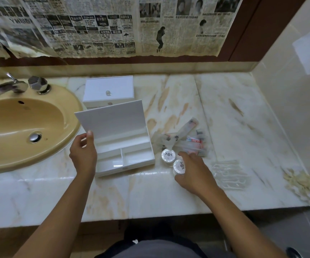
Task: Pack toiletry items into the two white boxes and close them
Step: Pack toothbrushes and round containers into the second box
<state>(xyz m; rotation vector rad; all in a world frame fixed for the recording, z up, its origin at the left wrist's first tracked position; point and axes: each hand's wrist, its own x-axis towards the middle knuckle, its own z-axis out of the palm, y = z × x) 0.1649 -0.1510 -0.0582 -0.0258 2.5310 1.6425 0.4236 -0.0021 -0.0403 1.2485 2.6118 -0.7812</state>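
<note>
My left hand pinches the raised lid of the open white box. My right hand curls around a round white packet; another lies just beyond, beside wrapped toiletries. The closed box sits beyond the lid.

Our left hand holds the open white box's lid; our right hand grips a round soap near the worktop's front edge.

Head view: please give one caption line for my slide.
Left hand holds the open white box's lid; right hand grips a round packet on the marble counter.
</note>
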